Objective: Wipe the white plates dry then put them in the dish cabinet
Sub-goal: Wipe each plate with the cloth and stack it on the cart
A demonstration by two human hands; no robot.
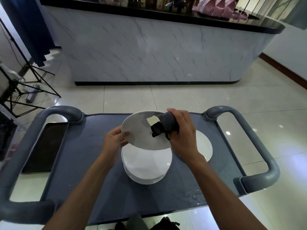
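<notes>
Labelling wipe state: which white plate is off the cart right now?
The tilted plate, gripped at its rim by the left hand; the right hand rubs a grey cloth on it. The stack and single plate lie flat.

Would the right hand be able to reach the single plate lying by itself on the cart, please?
Probably yes: the single plate lies just under the right hand, but that hand grips the cloth.

Glazed white ceramic plate [139, 130], smooth with a soft sheen, held over a stack of plates [146, 165] of the same glossy finish. Dark grey cloth [167, 123], matt and soft, with a pale paper-like tag [152, 120]. Matt grey plastic cart [69, 156], top lightly textured. Glossy floor tiles [182, 97]. Marble-patterned counter [149, 50], smooth.
</notes>
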